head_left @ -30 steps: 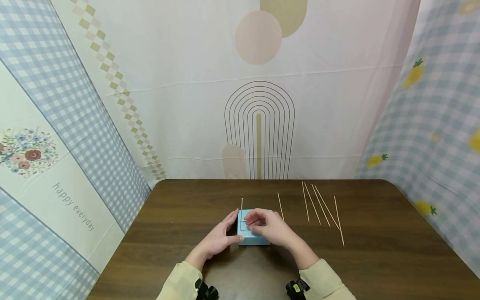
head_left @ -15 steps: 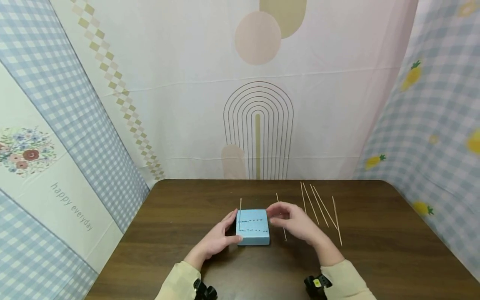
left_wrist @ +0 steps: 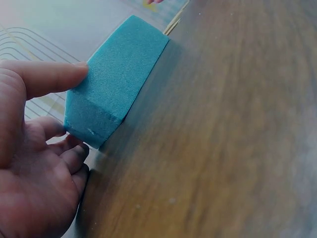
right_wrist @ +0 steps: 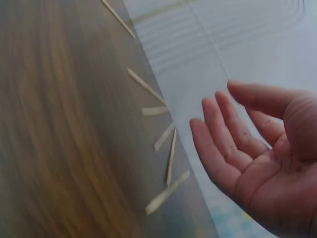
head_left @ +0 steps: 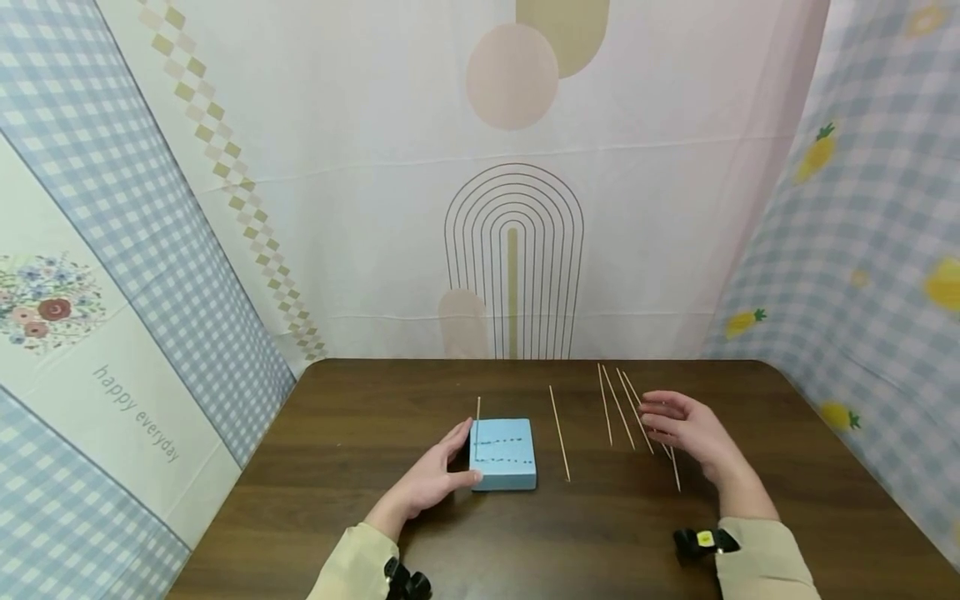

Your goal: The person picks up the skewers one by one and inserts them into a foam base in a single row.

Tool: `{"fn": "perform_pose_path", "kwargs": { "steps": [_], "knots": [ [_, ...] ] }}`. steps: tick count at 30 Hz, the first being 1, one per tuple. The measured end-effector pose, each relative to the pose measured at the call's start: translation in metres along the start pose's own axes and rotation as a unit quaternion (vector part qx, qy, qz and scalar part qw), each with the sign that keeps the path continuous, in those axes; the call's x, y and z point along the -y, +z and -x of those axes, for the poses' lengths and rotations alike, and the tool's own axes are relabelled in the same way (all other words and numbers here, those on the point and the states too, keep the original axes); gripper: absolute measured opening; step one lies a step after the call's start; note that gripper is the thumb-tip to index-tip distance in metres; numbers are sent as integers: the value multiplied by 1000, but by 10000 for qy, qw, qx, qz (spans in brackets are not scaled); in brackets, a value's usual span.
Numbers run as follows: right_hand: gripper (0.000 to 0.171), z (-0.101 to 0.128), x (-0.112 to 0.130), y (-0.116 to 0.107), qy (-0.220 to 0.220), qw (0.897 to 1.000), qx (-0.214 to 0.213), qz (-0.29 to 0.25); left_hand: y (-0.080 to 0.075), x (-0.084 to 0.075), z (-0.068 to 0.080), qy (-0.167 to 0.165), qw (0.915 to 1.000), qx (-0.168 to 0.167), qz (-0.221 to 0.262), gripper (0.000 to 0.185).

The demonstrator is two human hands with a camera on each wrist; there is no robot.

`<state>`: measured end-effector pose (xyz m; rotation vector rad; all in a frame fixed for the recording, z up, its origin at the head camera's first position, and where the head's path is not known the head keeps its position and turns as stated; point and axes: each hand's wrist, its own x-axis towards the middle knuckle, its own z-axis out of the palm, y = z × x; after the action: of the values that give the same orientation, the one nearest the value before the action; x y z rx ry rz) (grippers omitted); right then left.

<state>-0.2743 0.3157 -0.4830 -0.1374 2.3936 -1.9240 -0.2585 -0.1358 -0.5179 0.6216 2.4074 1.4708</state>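
A light blue foam block (head_left: 510, 482) lies on the table with dark dotted rows across its top. One thin wooden stick (head_left: 478, 412) stands upright near the block's left edge. My left hand (head_left: 429, 477) holds the block at its left side, thumb (left_wrist: 59, 79) on the front face and fingers at the side. Over the wooden sticks on the right hovers my right hand (head_left: 693, 433), its fingers relaxed and apart. In the right wrist view the right hand (right_wrist: 247, 153) is seen holding nothing. It covers part of the rightmost sticks in the head view.
A single stick (head_left: 558, 433) lies just right of the block. Farther right, several more sticks (head_left: 619, 408) are spread on the brown table (head_left: 360, 408). A white patterned cloth (head_left: 375, 233) hangs behind the table, with checked cloths at both sides.
My right hand has moved away from above the block, rightward past the single stick to the spread sticks. The left hand has stayed at the block.
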Motion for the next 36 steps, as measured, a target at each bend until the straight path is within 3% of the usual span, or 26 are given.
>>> {"fn": "perform_pose_path", "kwargs": {
  "steps": [5,14,19,36],
  "knots": [
    [60,5,-12,-18,303,9986,-227,356,0,1,-1,-30,10000,-8,24,94],
    [60,5,-21,-28,653,9930,-356,921,0,1,-1,-42,10000,-55,35,93],
    [61,4,-26,-30,861,9917,-362,878,-1,0,-2,-47,9999,-35,94,94],
    [61,1,-29,-28,875,9914,-396,885,-1,-1,-4,-270,9977,-144,610,94]
  ]
}}
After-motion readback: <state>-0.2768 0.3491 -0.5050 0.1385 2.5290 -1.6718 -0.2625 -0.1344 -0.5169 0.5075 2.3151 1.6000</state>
